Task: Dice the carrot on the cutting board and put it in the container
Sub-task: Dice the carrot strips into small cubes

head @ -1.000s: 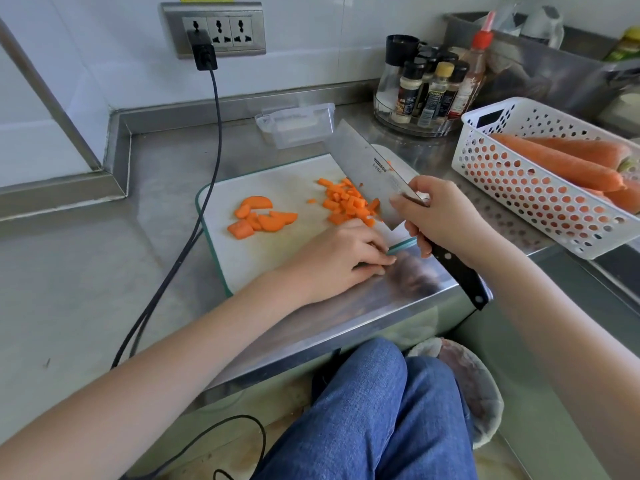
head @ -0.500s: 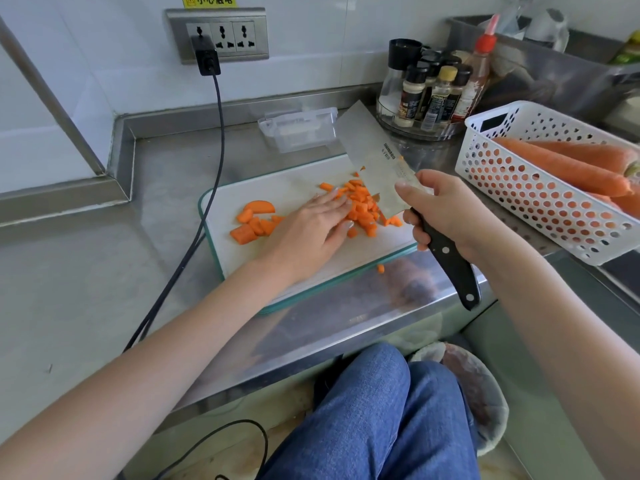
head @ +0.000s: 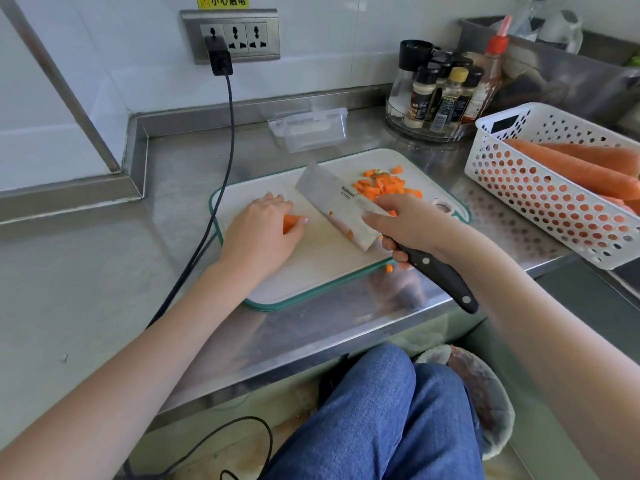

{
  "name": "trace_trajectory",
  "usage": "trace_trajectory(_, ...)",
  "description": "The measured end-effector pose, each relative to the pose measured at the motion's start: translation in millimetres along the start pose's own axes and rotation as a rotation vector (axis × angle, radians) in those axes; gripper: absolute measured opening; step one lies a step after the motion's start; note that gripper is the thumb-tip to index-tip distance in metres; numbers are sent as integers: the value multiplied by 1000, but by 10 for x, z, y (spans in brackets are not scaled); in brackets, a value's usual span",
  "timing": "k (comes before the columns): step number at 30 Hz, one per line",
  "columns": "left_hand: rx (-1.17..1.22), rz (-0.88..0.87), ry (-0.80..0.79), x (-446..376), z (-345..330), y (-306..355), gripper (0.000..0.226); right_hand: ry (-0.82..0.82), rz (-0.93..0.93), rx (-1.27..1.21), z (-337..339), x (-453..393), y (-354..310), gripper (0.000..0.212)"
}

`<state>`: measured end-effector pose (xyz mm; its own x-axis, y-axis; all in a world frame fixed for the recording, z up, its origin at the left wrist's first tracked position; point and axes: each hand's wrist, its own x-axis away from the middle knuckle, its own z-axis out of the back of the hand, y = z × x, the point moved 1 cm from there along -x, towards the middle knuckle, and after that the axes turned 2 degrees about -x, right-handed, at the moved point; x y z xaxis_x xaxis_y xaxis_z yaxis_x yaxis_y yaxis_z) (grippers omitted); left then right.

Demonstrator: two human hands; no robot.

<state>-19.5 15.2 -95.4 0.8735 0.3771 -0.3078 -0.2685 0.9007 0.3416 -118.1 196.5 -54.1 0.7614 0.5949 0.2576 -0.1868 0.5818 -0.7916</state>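
Carrot pieces [head: 291, 223] mostly covered by left hand [head: 263, 230]; count indeterminable. Diced carrot [head: 384, 185] partly masked by cleaver [head: 339, 206]. Cleaver brand lettering too small to read. Whole carrots [head: 581, 168] and white basket [head: 540, 202] cut off at right edge. Bin [head: 485, 396] contents blurred, possibly peelings.

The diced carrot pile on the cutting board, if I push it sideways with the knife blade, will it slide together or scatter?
The diced carrot pile is loose small cubes, so it probably slides along but sheds strays. One carrot bit already lies off the cutting board on the counter. Bits also cling to the knife, so they look moist and may stick.
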Motion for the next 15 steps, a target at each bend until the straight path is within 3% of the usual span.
trace_trajectory(5, 50, 33, -90, -36, 14, -183, 63, 96, -16, 78, 149, -50, 19, 22)
trace_trajectory(10, 169, 29, -70, -9, 31, -240, 36, 100, 42, 43, 82, -30, -44, 18)
trace_trajectory(15, 301, 20, -96, -31, 81, -172, 49, 69, 115, 30, -14, -17, -130, 13)
